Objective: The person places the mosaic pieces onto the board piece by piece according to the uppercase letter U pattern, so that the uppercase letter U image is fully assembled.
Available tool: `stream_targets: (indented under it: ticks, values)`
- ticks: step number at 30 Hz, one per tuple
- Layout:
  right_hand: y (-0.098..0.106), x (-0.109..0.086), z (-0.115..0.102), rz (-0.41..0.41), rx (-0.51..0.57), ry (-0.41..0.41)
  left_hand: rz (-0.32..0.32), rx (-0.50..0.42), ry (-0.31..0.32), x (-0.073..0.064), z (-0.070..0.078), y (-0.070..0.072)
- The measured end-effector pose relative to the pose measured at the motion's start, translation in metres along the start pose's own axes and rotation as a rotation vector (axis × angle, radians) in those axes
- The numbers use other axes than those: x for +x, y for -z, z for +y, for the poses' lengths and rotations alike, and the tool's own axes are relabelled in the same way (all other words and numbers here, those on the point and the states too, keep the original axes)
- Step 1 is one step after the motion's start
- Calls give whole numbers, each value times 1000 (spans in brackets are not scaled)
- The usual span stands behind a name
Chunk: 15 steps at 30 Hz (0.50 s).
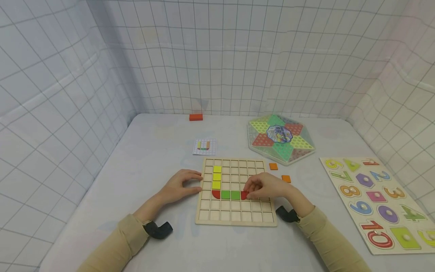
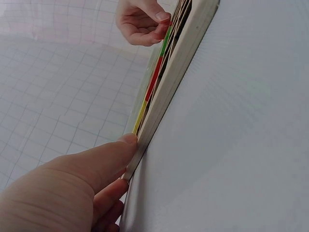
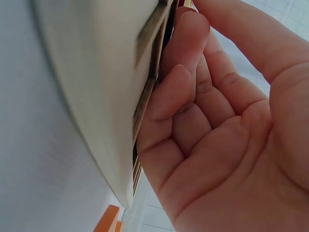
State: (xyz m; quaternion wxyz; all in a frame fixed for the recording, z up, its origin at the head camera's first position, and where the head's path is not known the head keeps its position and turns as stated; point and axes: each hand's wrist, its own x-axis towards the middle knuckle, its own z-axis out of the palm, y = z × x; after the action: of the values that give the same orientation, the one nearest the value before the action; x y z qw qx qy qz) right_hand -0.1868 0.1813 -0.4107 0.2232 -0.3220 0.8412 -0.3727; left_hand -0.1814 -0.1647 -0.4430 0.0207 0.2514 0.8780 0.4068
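Observation:
A wooden grid board (image 1: 236, 223) lies flat on the table. Three yellow square tiles (image 1: 216, 176) stand in a column on it, above a red quarter-round tile (image 1: 216, 194). Two green square tiles (image 1: 230, 195) continue that row to the right. At the row's right end, my right hand (image 1: 266, 186) pinches a second red quarter-round tile (image 1: 243, 195) with thumb and fingertips, partly covering it. The tile is at its cell; whether it is fully seated is hidden. My left hand (image 1: 178, 186) touches the board's left edge with extended thumb and fingers.
A small pattern card (image 1: 205, 147) lies behind the board, and a red block (image 1: 196, 117) farther back. Two orange square tiles (image 1: 273, 166) are right of the board. A hexagonal Chinese checkers board (image 1: 281, 139) sits back right; a number puzzle board (image 1: 377, 204) is far right.

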Motion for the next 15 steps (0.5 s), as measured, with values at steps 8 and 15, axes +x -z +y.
stream_targets:
  ticks: [8,15]
  values:
    - [1,-1,2,-29,23,8,6,-6,-10,1,-1,0]
    - [8,-4,0,-62,61,36,5,1,-7,1,-3,-1]
